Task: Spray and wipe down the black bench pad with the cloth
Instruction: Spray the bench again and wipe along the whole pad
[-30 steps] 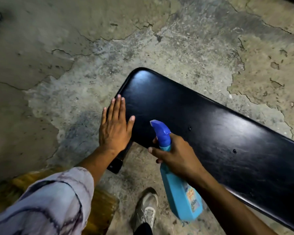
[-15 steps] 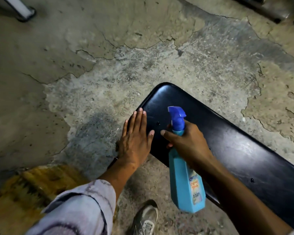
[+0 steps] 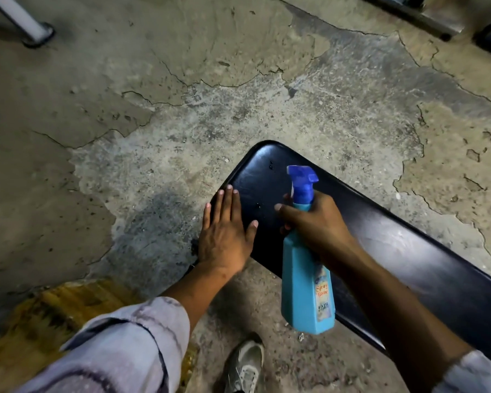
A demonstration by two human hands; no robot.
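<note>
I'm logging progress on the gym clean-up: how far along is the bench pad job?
Early stage. Done: a few droplets sit on the black bench pad near its rounded end, so some spraying seems to have happened. In hand: the right hand grips the blue spray bottle, nozzle aimed at that end, while the left hand lies flat on the pad's edge. Left: wiping; neither hand holds a cloth.

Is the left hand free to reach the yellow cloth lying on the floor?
Probably yes. The left hand lies flat and empty on the bench pad, and nothing stands between it and the yellow cloth on the floor beside that arm.
</note>
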